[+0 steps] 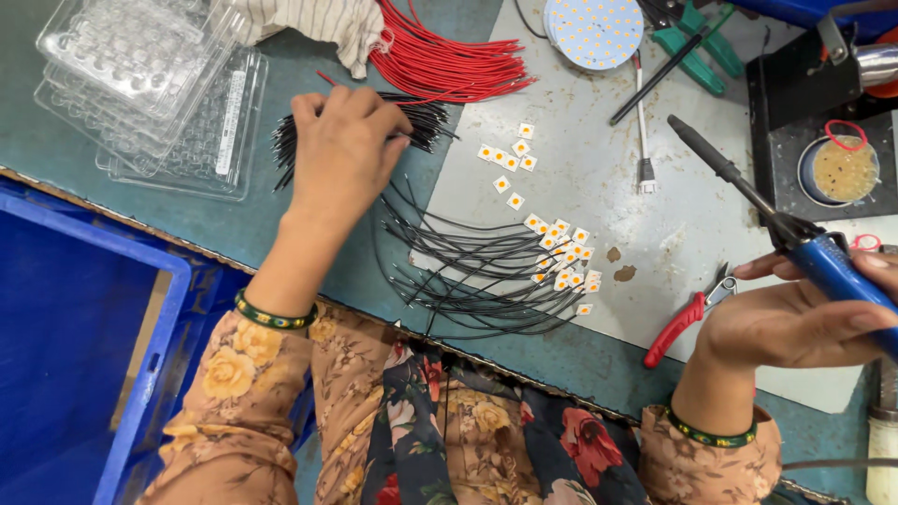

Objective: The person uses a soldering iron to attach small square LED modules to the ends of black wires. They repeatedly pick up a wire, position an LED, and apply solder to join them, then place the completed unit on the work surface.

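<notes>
Grey-green workbench (281, 224) is filling our view, with a pale scuffed mat (599, 187) laid across it. We are reaching our left hand (344, 150) into the loose bundle of thin black wires (421, 122), fingers curled down and pinching among the strands (just which one is caught, we cannot tell). These wires are looking light and floppy, so taking one near its stripped end seems wisest. Our right hand (795, 323) is wrapping closed around the blue-handled soldering iron (748, 196), tip hovering over the mat. Small white square LED chips with soldered black leads (552, 257) are lying fanned out between our hands, red-handled cutters (687, 323) beside them.
</notes>
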